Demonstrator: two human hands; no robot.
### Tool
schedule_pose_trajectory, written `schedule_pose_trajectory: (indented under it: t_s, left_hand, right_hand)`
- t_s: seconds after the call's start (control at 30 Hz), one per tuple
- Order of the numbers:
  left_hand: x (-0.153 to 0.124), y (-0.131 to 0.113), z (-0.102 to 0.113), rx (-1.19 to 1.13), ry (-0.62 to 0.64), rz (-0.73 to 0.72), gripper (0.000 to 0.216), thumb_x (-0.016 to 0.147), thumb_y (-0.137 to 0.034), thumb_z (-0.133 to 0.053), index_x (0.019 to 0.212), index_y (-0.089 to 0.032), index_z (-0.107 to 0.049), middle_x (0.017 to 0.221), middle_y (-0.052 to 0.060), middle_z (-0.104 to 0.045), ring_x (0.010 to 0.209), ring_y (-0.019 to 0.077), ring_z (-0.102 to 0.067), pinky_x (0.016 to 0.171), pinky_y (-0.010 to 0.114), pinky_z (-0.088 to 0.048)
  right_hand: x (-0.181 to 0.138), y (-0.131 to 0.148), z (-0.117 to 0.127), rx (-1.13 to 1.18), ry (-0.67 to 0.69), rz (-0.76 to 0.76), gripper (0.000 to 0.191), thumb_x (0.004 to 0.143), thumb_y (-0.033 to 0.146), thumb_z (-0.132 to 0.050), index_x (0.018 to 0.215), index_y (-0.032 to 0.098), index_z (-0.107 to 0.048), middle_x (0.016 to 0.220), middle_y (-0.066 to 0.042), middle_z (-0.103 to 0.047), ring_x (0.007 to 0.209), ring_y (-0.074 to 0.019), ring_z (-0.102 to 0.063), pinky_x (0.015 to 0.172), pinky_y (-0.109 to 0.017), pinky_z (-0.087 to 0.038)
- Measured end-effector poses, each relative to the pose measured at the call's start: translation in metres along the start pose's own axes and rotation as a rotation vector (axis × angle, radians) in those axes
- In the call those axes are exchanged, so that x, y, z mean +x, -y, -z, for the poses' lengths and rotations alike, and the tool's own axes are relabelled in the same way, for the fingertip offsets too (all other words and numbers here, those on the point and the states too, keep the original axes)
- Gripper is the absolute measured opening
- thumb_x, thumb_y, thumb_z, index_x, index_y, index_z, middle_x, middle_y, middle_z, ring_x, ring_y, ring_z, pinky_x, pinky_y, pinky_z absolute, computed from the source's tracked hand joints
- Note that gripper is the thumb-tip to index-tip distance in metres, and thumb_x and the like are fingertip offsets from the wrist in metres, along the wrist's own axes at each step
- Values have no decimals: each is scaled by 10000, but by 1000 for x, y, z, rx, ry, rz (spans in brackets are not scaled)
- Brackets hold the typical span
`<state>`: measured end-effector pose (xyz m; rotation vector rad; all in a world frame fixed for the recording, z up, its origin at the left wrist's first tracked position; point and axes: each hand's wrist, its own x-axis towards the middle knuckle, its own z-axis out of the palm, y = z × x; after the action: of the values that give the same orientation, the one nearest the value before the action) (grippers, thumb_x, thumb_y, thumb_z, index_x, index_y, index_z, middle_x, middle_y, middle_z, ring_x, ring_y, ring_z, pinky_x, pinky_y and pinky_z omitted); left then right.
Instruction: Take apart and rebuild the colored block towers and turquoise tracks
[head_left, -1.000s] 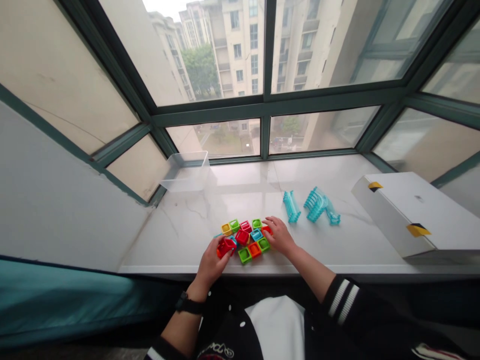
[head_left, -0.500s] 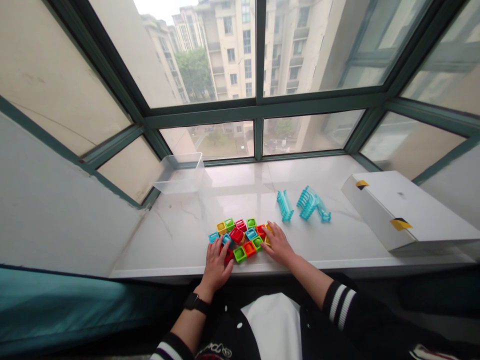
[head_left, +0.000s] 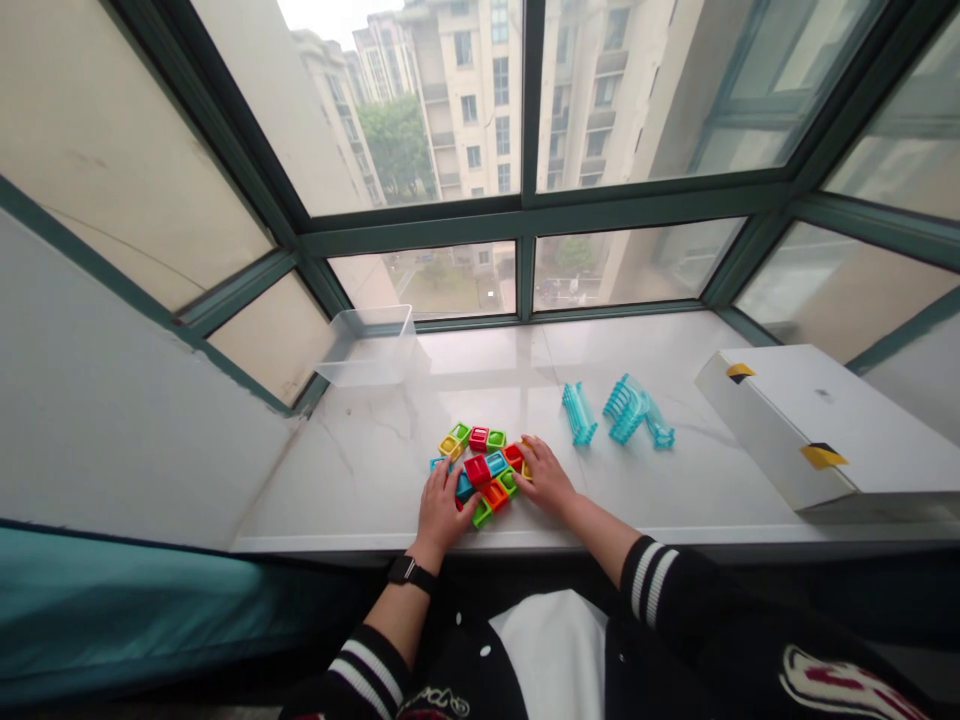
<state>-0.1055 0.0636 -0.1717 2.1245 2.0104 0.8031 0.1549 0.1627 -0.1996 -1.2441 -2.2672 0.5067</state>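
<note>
A cluster of small square plastic blocks in red, orange, yellow, green and blue lies near the front of the white sill (head_left: pixel 315 500). My left hand (head_left: pixel 441 502) covers its left side, fingers apart over blue and red blocks. From the right, my right hand (head_left: pixel 547 480) touches the edge with spread fingers, partly hiding a yellow block. Between the hands sit a red block (head_left: pixel 477 470), an orange block (head_left: pixel 493 494) and a light blue block (head_left: pixel 496 463). Behind them are a yellow block (head_left: pixel 451 447) and a green block (head_left: pixel 496 440).
Clear turquoise plastic pieces with ribbed edges (head_left: pixel 579 413) lie at the right. A transparent plastic bin (head_left: pixel 367 350) stands at the back left. On the right is a white box (head_left: pixel 862 420) with yellow-black tabs. Windows (head_left: pixel 442 280) enclose the sill.
My hands have come closer together, pushing the blocks into a tighter group. Some of the back blocks have shifted and turned. The view has swung slightly left.
</note>
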Motion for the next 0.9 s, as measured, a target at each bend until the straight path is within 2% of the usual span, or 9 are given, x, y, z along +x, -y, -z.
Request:
schedule_pose_trajectory:
  t_s: [0.2, 0.3, 0.43, 0.53, 0.6, 0.7, 0.8, 0.9]
  left_hand:
    - [1, 9, 4, 14, -12, -45, 545, 923, -464, -691, 1415, -243, -614, 1575, 143, -524, 1443, 378, -495, 1195, 582, -440]
    - [3, 15, 12, 8, 26, -106, 533, 920, -465, -689, 1401, -245, -626, 1541, 129, -561, 1403, 352, -537, 1187, 549, -454]
    - [5, 26, 21, 56, 40, -149, 570, 946, -494, -643, 1459, -254, -575, 1556, 135, -548, 1443, 348, -501, 1285, 615, -267]
    - [17, 34, 19, 106, -26, -82, 527, 1019, -405, -506, 1528, -270, -510, 1648, 126, -456, 1534, 327, -398, 1304, 624, -185]
    - [31, 38, 16, 117, -28, -35, 514, 1042, -325, -422, 1549, -276, -492, 1673, 110, -435, 1547, 313, -385, 1290, 619, -218]
    - [53, 38, 11, 71, 42, -33, 462, 1068, -309, -357, 1472, -276, -579, 1596, 97, -543, 1478, 304, -479, 1236, 604, -327]
    - [66, 34, 9, -27, 40, -45, 431, 1095, -368, -320, 1300, -248, -680, 1397, 103, -684, 1314, 267, -603, 1150, 505, -451]
    - [66, 30, 10, -58, 14, -30, 438, 1099, -398, -313, 1090, -237, -720, 1143, 98, -734, 1109, 249, -662, 1051, 448, -511]
  right_hand:
    - [15, -7, 1, 17, 41, 95, 679, 927, 419, -658, 1546, 184, -509, 1631, -151, -458, 1554, -383, -309, 1295, -586, -287]
    - [21, -9, 4, 35, 70, 138, 698, 905, 425, -691, 1541, 196, -517, 1619, -145, -476, 1533, -365, -349, 1290, -567, -306]
    - [25, -8, 3, 38, 64, 154, 702, 889, 434, -715, 1529, 211, -533, 1606, -140, -492, 1511, -359, -388, 1283, -555, -317]
    - [25, -6, 1, 23, 58, 149, 702, 894, 449, -708, 1526, 196, -542, 1613, -134, -491, 1515, -360, -383, 1287, -547, -309]
    - [24, -5, 0, 2, 55, 144, 702, 901, 454, -696, 1534, 194, -541, 1624, -120, -488, 1523, -363, -370, 1286, -545, -307]
    - [21, -3, 1, -45, 46, 135, 697, 907, 469, -685, 1541, 212, -549, 1634, -95, -492, 1531, -381, -355, 1280, -557, -303]
    - [17, 0, 0, -99, 21, 123, 678, 928, 475, -663, 1544, 211, -555, 1643, -95, -484, 1532, -393, -352, 1272, -563, -308]
    - [13, 3, -3, -142, -7, 113, 659, 952, 467, -637, 1548, 201, -554, 1644, -106, -481, 1531, -386, -356, 1261, -553, -327]
